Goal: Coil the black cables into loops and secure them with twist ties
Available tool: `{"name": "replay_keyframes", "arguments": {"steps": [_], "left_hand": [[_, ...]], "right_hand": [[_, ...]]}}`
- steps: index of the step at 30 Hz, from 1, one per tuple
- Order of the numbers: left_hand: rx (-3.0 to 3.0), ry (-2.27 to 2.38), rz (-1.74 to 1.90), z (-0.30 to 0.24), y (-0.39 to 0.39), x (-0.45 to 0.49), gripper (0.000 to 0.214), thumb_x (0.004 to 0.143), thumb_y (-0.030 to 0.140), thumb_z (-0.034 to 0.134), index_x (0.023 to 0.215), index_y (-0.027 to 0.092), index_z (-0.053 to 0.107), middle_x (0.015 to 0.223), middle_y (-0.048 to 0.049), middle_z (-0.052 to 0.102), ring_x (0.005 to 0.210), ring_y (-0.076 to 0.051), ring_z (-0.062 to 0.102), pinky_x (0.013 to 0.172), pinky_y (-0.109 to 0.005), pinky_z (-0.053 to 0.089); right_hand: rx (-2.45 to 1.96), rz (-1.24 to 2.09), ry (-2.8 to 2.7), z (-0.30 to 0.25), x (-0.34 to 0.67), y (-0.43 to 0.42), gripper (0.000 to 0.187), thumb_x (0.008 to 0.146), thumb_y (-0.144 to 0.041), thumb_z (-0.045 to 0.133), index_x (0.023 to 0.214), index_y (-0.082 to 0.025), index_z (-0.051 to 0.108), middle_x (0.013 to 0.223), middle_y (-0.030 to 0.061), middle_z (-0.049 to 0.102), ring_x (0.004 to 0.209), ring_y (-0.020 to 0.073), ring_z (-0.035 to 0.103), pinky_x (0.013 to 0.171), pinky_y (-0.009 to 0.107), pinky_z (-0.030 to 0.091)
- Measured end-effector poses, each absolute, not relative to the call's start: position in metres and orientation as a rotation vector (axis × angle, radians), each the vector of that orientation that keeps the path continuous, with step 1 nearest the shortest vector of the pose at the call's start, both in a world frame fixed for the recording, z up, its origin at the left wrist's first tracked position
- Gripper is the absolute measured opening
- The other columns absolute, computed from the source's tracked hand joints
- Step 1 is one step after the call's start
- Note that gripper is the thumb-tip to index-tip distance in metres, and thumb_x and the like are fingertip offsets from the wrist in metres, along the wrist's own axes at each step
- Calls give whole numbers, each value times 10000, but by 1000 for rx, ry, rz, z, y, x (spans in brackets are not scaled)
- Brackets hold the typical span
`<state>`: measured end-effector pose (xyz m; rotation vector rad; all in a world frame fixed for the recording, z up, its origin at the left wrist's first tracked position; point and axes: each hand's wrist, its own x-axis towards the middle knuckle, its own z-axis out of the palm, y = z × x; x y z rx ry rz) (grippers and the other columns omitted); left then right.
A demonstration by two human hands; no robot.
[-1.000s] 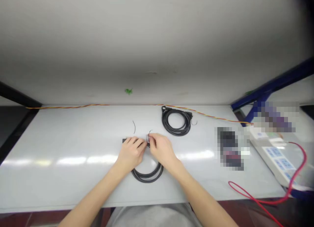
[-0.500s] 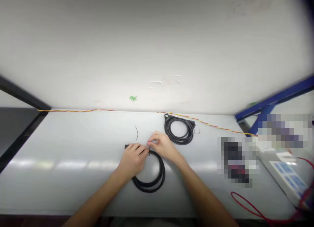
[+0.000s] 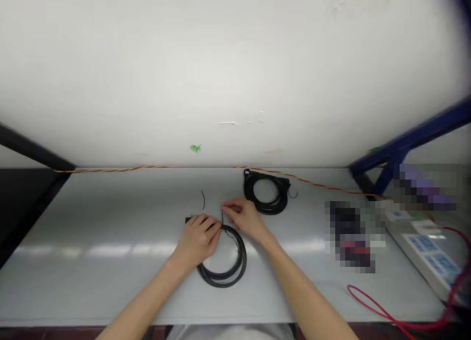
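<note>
A black cable (image 3: pixel 243 264) lies coiled on the table, its dark end showing beyond my fingers. My left hand (image 3: pixel 198 238) is closed over the upper left of the coil and holds it down. At the coil's top, my right hand (image 3: pixel 246 218) pinches the upper end of a short, thin black tie (image 3: pixel 222 216) that stands up beside my left fingertips. A thin strand (image 3: pixel 232 237) curves inside the loop. My left palm covers part of the coil.
A second coiled black cable (image 3: pixel 267 211) lies behind my right hand, near a twisted yellow-red wire (image 3: pixel 316 185) along the wall. A loose piece of tie (image 3: pixel 203 200) lies behind my left hand. At right are a white power strip (image 3: pixel 423 256) and a red cord (image 3: pixel 379 306).
My right fingertips have lifted slightly from the coil, drawing the thin tie upright. A thin strand now shows inside the loop. My left hand stays on the coil; the view has shifted a little.
</note>
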<state>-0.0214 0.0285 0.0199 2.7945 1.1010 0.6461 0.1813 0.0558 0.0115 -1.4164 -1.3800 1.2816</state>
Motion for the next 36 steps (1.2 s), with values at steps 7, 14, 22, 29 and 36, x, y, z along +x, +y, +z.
{"name": "replay_keyframes", "arguments": {"steps": [7, 14, 22, 29, 36], "left_hand": [[2792, 1117, 648, 19, 27, -19, 155, 997, 163, 582, 1101, 182, 695, 921, -75, 706, 882, -242, 623, 764, -399, 496], [2584, 1105, 759, 15, 28, -19, 174, 994, 169, 563, 1068, 195, 719, 909, -80, 686, 888, -228, 632, 802, -395, 535], [2616, 1048, 782, 13, 32, -22, 196, 992, 165, 575, 1085, 198, 744, 1252, -130, 717, 1238, -299, 632, 986, -485, 541], [2568, 892, 799, 10, 36, -22, 280, 1021, 124, 526, 1214, 200, 715, 1191, -85, 779, 1196, -239, 692, 1062, -504, 518], [2582, 906, 799, 10, 34, -21, 293, 1015, 112, 530, 1216, 207, 721, 1199, -81, 778, 1155, -234, 710, 1041, -501, 532]], "right_hand": [[-1741, 878, -1757, 51, 198, 15, 361, 846, -389, 791, 1129, -196, 675, 998, 57, 731, 758, 191, 674, 732, 334, 539], [-1930, 755, -2194, 67, 188, -27, 86, 851, -123, 682, 857, -206, 704, 970, 47, 662, 800, 197, 675, 653, 292, 444], [-1640, 985, -1619, 45, 199, -5, 145, 925, -276, 636, 879, -221, 761, 896, 40, 738, 753, 187, 676, 717, 305, 513], [-1762, 963, -1459, 24, 196, 24, 179, 793, -358, 759, 852, -191, 784, 724, 37, 739, 676, 211, 677, 682, 324, 515], [-1755, 823, -1638, 19, 185, 27, 107, 839, -290, 738, 897, -210, 778, 759, 28, 733, 725, 204, 687, 713, 311, 514]]}}
